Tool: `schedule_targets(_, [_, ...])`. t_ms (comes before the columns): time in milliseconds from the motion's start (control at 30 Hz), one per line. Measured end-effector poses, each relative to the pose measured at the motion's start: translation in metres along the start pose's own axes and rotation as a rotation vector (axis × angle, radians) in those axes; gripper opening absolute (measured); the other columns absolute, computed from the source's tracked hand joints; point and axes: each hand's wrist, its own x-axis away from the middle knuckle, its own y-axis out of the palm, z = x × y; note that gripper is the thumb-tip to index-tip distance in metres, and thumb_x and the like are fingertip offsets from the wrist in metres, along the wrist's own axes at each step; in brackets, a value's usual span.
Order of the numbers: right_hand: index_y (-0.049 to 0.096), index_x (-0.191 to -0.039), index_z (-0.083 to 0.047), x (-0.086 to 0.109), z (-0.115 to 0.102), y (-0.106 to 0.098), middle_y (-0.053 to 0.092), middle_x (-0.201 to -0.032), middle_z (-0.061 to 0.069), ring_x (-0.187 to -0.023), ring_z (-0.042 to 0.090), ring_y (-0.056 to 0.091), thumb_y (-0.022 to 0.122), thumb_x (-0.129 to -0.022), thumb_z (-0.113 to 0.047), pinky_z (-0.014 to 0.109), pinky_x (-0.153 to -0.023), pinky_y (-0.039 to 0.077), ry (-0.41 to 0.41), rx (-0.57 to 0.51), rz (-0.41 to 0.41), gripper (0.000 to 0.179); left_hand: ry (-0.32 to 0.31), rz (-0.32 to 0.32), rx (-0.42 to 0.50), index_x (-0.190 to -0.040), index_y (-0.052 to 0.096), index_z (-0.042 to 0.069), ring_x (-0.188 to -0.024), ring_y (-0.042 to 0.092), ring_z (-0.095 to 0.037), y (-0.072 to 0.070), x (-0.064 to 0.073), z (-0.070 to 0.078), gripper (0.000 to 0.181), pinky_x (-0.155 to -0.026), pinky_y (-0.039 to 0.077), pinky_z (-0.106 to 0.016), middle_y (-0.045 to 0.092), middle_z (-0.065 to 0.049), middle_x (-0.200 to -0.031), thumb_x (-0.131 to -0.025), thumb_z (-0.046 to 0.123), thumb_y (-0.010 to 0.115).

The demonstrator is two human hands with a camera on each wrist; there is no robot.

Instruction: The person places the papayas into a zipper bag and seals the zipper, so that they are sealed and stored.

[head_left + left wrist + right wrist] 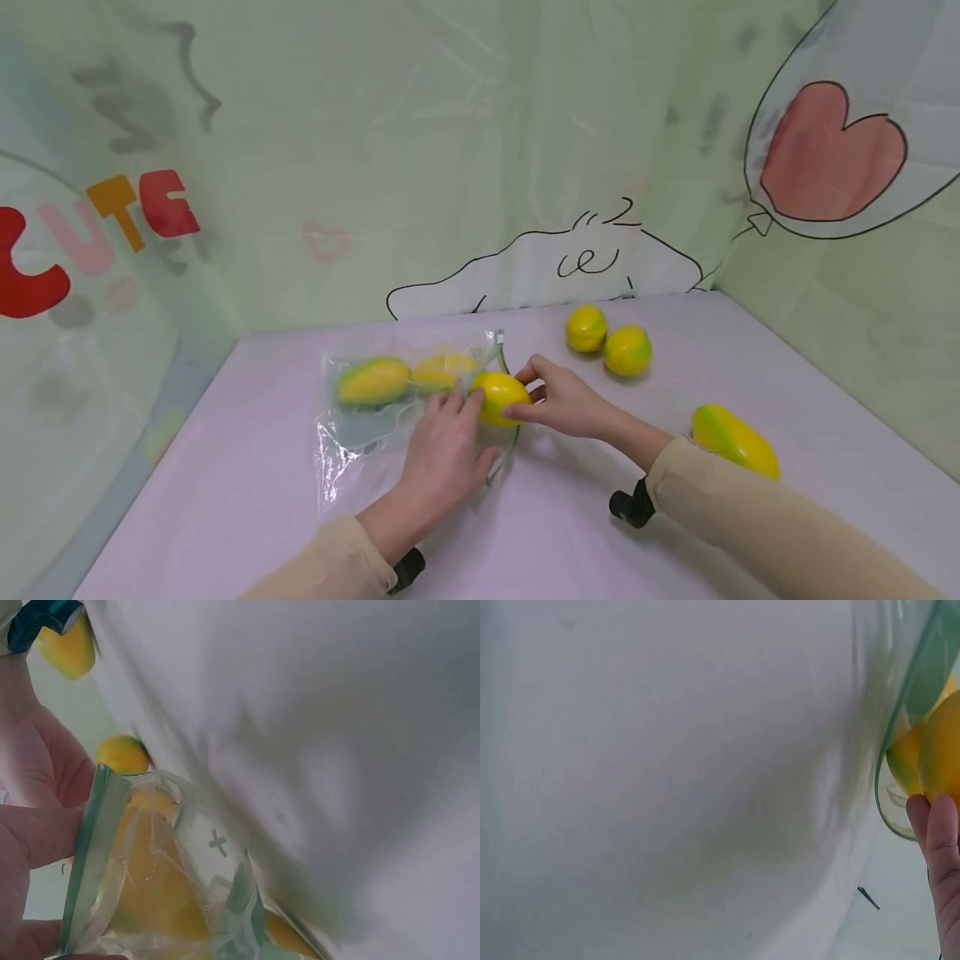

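A clear zip bag [352, 433] with a green-edged mouth lies on the table, holding two yellow-green mangoes [373, 382]. My left hand [446, 446] grips the bag at its mouth; in the left wrist view its fingers [41, 836] lie against the green zip strip [81, 862]. Between thumb and fingers, my right hand [566, 400] pinches another yellow mango [501, 398] at the bag's opening. The right wrist view shows this held mango [943, 750] in front of the open mouth, with a bagged one behind it.
Two more mangoes [628, 350] sit side by side toward the back of the pale table [570, 533]. One longer mango [735, 440] lies at the right, beside my right sleeve. Printed fabric walls [450, 167] stand behind and at both sides.
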Motion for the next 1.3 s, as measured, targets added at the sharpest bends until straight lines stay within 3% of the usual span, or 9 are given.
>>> schedule_targets(233, [0.056,-0.123,-0.005,-0.009,-0.014,0.013,0.065,-0.126,0.016,-0.111,0.030,0.069,0.082,-0.088,-0.019,0.038,-0.092,0.060,-0.098,0.056,-0.005,0.046,-0.045,0.036,0.102,-0.140,0.059,0.006,-0.121,0.054,-0.037,-0.003,-0.002,-0.003,0.070,-0.102,0.050,-0.049,0.060,-0.019,-0.144,-0.081,0.030,0.087])
schedule_targets(467, [0.064,-0.127,-0.010,-0.015,-0.028,0.029,0.069,-0.113,0.006,-0.092,0.016,0.067,0.083,-0.087,-0.026,0.024,-0.077,0.058,-0.152,0.130,0.016,0.047,-0.027,0.093,0.198,-0.143,0.057,0.008,-0.117,0.056,-0.037,-0.010,-0.005,-0.007,0.069,-0.096,0.053,-0.049,0.065,-0.014,-0.140,-0.081,0.021,0.085])
schedule_targets(600, [0.064,-0.128,-0.010,-0.017,-0.031,0.033,0.068,-0.117,0.007,-0.081,0.011,0.063,0.083,-0.086,-0.019,0.020,-0.069,0.055,-0.230,0.157,-0.018,0.046,-0.034,0.109,0.272,-0.142,0.058,0.006,-0.114,0.058,-0.037,-0.017,-0.005,-0.009,0.067,-0.090,0.057,-0.048,0.068,-0.011,-0.136,-0.081,0.016,0.084])
schedule_targets(700, [0.061,-0.132,-0.009,-0.018,-0.033,0.033,0.066,-0.126,0.010,-0.079,0.009,0.063,0.080,-0.089,-0.014,0.020,-0.072,0.055,-0.250,0.103,-0.048,0.047,-0.032,0.112,0.308,-0.142,0.058,0.005,-0.114,0.058,-0.036,-0.021,-0.004,-0.012,0.067,-0.089,0.057,-0.046,0.068,-0.010,-0.136,-0.081,0.014,0.083])
schedule_targets(867, [0.058,-0.133,-0.004,-0.019,-0.037,0.040,0.063,-0.126,0.013,-0.084,0.013,0.067,0.075,-0.093,-0.010,0.024,-0.078,0.058,-0.135,-0.103,-0.088,0.044,-0.001,0.117,0.322,-0.143,0.058,0.005,-0.114,0.057,-0.034,-0.022,-0.003,-0.015,0.067,-0.092,0.055,-0.045,0.068,-0.009,-0.135,-0.081,0.013,0.083])
schedule_targets(933, [0.055,-0.137,-0.002,-0.019,-0.036,0.042,0.061,-0.128,0.015,-0.090,0.015,0.070,0.073,-0.093,-0.005,0.025,-0.081,0.059,-0.113,-0.138,-0.122,0.047,0.010,0.115,0.319,-0.142,0.058,0.004,-0.115,0.058,-0.035,-0.022,-0.003,-0.017,0.067,-0.094,0.055,-0.045,0.068,-0.010,-0.135,-0.081,0.013,0.083])
schedule_targets(1100, [0.044,-0.150,0.000,-0.014,-0.030,0.040,0.055,-0.143,0.021,-0.111,0.025,0.072,0.068,-0.095,0.000,0.027,-0.092,0.058,-0.176,-0.069,-0.182,0.060,-0.012,0.110,0.338,-0.144,0.056,0.004,-0.124,0.059,-0.037,-0.024,-0.005,-0.025,0.068,-0.102,0.052,-0.052,0.063,-0.012,-0.142,-0.081,0.010,0.083])
schedule_targets(1300, [0.047,-0.145,0.000,-0.001,-0.022,0.033,0.055,-0.147,0.020,-0.119,0.029,0.069,0.067,-0.096,-0.005,0.033,-0.095,0.058,-0.242,0.041,-0.202,0.053,-0.058,0.070,0.382,-0.147,0.053,0.007,-0.137,0.053,-0.039,-0.029,-0.005,-0.030,0.070,-0.112,0.043,-0.058,0.057,-0.011,-0.149,-0.083,0.011,0.081])
